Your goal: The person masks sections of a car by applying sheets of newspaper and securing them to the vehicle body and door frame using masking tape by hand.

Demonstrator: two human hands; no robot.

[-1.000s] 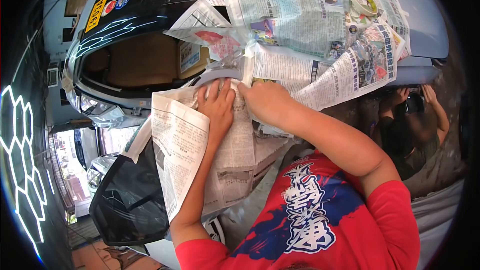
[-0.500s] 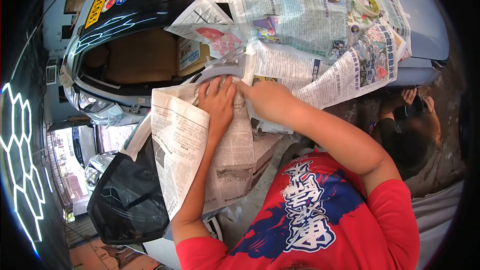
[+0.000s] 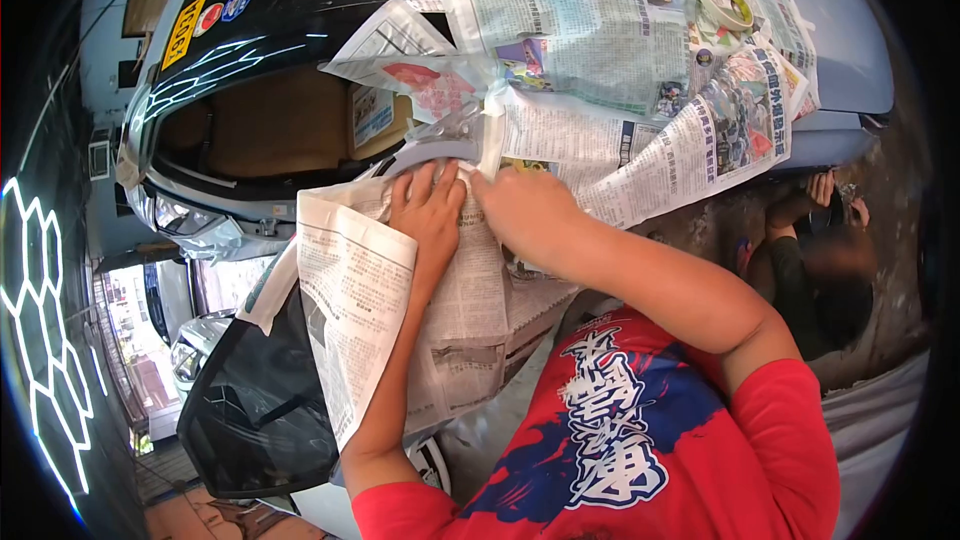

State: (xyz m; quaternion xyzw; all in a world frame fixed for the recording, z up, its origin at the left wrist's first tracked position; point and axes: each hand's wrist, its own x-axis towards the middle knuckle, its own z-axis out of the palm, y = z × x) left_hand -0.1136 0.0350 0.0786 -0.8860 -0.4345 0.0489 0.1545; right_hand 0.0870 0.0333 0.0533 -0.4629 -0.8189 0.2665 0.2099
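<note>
My left hand [image 3: 430, 215] lies with its fingers spread on a newspaper sheet [image 3: 465, 310] that hangs over the open car door. Right beside it, my right hand [image 3: 525, 210] is closed, its fingertips at the sheet's upper edge next to a grey curved trim piece [image 3: 435, 150]. Whatever its fingers pinch is too small to make out. A folded flap of newspaper [image 3: 350, 290] hangs over my left forearm. Above the hands, more newspaper [image 3: 580, 40] covers the blue car's front, with pale tape along its edges.
A roll of tape [image 3: 726, 2] rests on the papered car at the upper right. Another person [image 3: 825, 260] is low down at the right, apart from my hands. The dark door window [image 3: 260, 400] is at the lower left. The car's brown seat [image 3: 270, 125] shows through the opening.
My hands stay at nearly the same spot on the newspaper edge, with the right hand slightly shifted. The other person at the right has lowered their arms and changed posture.
</note>
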